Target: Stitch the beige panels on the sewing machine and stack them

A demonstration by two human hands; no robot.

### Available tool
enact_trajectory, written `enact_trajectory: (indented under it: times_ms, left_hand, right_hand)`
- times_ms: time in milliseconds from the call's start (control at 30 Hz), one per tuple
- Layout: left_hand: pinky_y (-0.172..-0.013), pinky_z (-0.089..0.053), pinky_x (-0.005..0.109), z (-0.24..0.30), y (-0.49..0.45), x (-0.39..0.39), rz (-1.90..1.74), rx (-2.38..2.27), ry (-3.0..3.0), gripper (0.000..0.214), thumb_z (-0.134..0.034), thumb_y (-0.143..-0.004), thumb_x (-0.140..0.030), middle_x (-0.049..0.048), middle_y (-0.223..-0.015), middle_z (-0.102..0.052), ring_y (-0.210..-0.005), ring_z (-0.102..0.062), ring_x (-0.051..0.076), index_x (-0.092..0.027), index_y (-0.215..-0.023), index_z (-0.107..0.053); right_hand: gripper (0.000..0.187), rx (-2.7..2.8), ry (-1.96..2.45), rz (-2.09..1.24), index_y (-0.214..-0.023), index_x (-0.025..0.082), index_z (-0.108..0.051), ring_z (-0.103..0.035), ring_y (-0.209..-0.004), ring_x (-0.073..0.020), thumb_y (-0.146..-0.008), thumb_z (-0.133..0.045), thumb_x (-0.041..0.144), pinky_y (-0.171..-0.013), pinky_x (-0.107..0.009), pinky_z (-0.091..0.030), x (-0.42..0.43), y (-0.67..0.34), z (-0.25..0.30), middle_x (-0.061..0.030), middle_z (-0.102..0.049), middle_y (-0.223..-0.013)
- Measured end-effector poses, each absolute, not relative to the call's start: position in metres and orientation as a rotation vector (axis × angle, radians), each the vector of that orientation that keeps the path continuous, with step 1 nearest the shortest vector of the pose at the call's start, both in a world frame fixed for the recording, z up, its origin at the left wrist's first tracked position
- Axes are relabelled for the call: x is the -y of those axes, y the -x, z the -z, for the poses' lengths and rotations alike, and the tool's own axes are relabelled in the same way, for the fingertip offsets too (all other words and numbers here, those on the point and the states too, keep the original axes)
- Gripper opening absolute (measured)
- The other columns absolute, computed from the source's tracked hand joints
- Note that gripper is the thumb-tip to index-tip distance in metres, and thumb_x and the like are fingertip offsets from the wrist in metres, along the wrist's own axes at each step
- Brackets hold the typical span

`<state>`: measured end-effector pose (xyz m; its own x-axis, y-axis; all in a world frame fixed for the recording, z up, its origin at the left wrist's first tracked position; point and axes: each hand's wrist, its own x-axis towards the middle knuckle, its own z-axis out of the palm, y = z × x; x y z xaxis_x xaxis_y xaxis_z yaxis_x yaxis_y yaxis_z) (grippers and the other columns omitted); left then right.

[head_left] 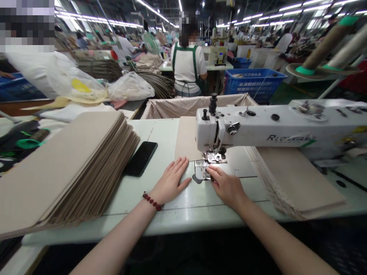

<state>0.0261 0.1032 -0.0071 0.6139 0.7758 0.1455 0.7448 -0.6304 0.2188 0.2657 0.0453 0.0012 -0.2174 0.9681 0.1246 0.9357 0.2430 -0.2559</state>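
Note:
My left hand point(171, 181) lies flat and open on the pale green table, fingertips touching the near edge of a beige fabric piece point(185, 139) that runs back under the white sewing machine point(275, 128). My right hand point(226, 185) rests by the needle plate point(204, 168), fingers curled together at the presser foot point(214, 157); what they pinch is hidden. A red bead bracelet point(151, 201) circles my left wrist.
A tall stack of beige pieces point(69, 168) sits at left, with a black phone point(141, 157) beside it. Another beige stack point(295, 179) lies at right under the machine arm. A cloth-lined bin point(172, 107) stands behind the table. A person in a green apron point(187, 65) works beyond, near blue crates point(254, 82).

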Motion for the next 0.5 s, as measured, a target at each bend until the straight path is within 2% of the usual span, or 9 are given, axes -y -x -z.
enact_trajectory:
  times_ms: [100, 167, 233, 300, 333, 400, 500]
  left_hand:
    - [-0.114, -0.02, 0.043, 0.004, -0.029, -0.102, -0.346, -1.277, -2.744, 0.064, -0.041, -0.096, -0.045, 0.0077, -0.154, -0.024, -0.141, -0.022, 0.024, -0.021, -0.15, -0.018]
    - [-0.112, -0.025, 0.041, -0.002, -0.029, -0.102, -0.354, -1.39, -2.744, 0.057, -0.04, -0.096, -0.046, 0.0085, -0.143, -0.044, -0.133, -0.039, 0.023, -0.021, -0.146, -0.029]
    - [-0.106, -0.032, 0.042, -0.01, -0.028, -0.102, -0.377, -1.597, -2.697, 0.047, -0.035, -0.098, -0.045, 0.0104, -0.113, -0.066, -0.112, -0.058, 0.024, -0.018, -0.135, -0.045]
    - [-0.097, -0.039, 0.046, -0.015, -0.025, -0.103, -0.407, -1.792, -2.629, 0.044, -0.029, -0.099, -0.042, 0.0107, -0.082, -0.069, -0.091, -0.065, 0.027, -0.015, -0.122, -0.055]
    - [-0.093, -0.04, 0.048, -0.015, -0.023, -0.102, -0.415, -1.848, -2.609, 0.044, -0.028, -0.099, -0.041, 0.0114, -0.077, -0.067, -0.088, -0.065, 0.029, -0.014, -0.118, -0.057]
    - [-0.09, -0.041, 0.05, -0.012, -0.017, -0.099, -0.419, -1.912, -2.591, 0.041, -0.032, -0.098, -0.038, 0.0155, -0.089, -0.067, -0.095, -0.062, 0.033, -0.013, -0.119, -0.056]
    - [-0.098, -0.038, 0.05, 0.0, -0.004, -0.084, -0.402, -1.913, -2.602, 0.04, -0.037, -0.094, -0.022, 0.0196, -0.126, -0.055, -0.118, -0.051, 0.033, -0.013, -0.13, -0.049]
  right_hand:
    - [0.049, 2.254, 1.798, -0.21, -0.137, 0.03, -0.045, -0.059, -0.11, -0.0194, -0.088, -0.047, 0.02, -0.086, -0.031, -0.051, -0.044, -0.265, -0.003, 0.0008, -0.045, -0.144]
    - [0.05, 2.248, 1.807, -0.225, -0.137, 0.031, -0.045, -0.058, -0.11, -0.0196, -0.088, -0.047, 0.021, -0.085, -0.031, -0.051, -0.044, -0.265, -0.004, 0.0008, -0.045, -0.143]
    - [0.05, 2.24, 1.803, -0.227, -0.137, 0.031, -0.045, -0.058, -0.11, -0.0195, -0.088, -0.047, 0.02, -0.085, -0.031, -0.051, -0.042, -0.266, -0.005, 0.0018, -0.045, -0.143]
    - [0.05, 2.229, 1.788, -0.224, -0.136, 0.031, -0.045, -0.058, -0.11, -0.0195, -0.088, -0.047, 0.02, -0.084, -0.03, -0.05, -0.041, -0.266, -0.005, 0.0028, -0.045, -0.143]
    - [0.05, 2.223, 1.776, -0.225, -0.136, 0.031, -0.045, -0.058, -0.11, -0.0196, -0.088, -0.046, 0.02, -0.084, -0.03, -0.05, -0.04, -0.267, -0.005, 0.0032, -0.045, -0.143]
    - [0.049, 2.209, 1.748, -0.231, -0.135, 0.031, -0.045, -0.058, -0.11, -0.0199, -0.088, -0.046, 0.019, -0.083, -0.031, -0.05, -0.04, -0.267, -0.004, 0.0034, -0.046, -0.142]
    - [0.047, 2.184, 1.698, -0.257, -0.134, 0.03, -0.047, -0.058, -0.109, -0.0206, -0.088, -0.046, 0.018, -0.081, -0.031, -0.049, -0.04, -0.269, -0.003, 0.0028, -0.048, -0.14]
